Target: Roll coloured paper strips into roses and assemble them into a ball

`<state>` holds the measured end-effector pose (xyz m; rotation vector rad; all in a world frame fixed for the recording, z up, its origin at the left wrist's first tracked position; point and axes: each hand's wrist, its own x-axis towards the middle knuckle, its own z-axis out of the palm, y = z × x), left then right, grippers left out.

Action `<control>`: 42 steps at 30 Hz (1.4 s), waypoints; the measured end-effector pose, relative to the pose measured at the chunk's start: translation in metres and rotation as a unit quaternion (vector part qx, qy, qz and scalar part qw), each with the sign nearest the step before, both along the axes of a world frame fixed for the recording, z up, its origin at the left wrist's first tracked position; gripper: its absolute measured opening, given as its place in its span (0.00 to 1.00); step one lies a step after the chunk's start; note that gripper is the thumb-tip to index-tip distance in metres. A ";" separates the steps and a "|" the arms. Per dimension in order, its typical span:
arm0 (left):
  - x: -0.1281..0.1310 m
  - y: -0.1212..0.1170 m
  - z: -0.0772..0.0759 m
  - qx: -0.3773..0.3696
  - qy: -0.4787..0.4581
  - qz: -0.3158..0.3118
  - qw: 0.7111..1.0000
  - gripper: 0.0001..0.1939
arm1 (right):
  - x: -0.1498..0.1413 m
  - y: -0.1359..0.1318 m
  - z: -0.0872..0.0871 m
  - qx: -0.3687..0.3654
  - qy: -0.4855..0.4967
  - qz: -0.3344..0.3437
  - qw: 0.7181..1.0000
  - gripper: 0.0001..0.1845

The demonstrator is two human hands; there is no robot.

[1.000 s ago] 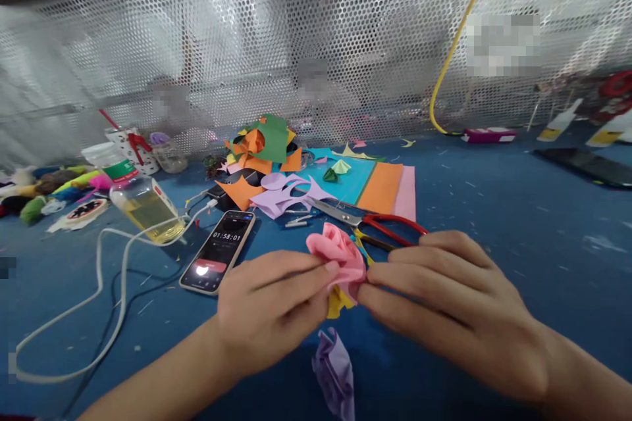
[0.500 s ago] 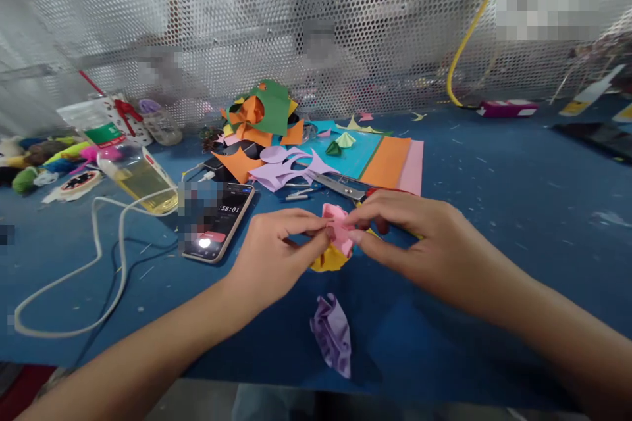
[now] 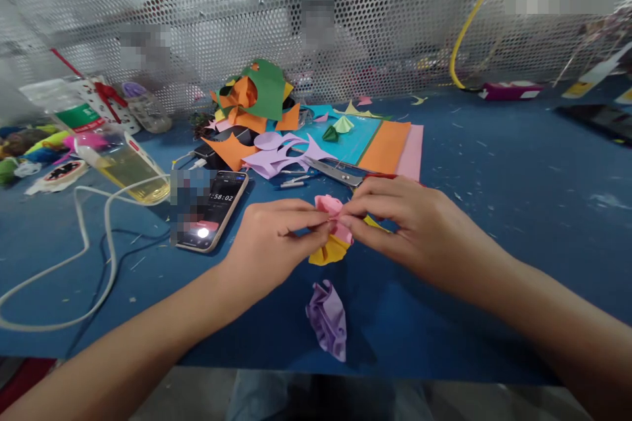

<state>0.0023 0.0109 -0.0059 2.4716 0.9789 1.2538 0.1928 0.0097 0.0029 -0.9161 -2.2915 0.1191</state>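
Blue tabletop (image 3: 494, 204), pink paper (image 3: 326, 204) lengthwise aslant

Dim, diffuse light; soft shadows darken the counter (image 3: 419, 335) below the right hand (image 3: 409, 220) and right of the purple paper (image 3: 328, 321). Glare spots the phone (image 3: 227, 207). Far-right edges stretch and blur; pixelated blocks mask patches.

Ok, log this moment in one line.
left hand: pinching pink paper | right hand: pinching same paper | crumpled purple paper: on blue table
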 end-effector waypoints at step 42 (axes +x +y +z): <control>-0.025 0.030 0.005 -0.231 -0.072 0.016 0.970 0.12 | 0.010 0.006 -0.006 0.166 -0.151 0.042 0.974 0.12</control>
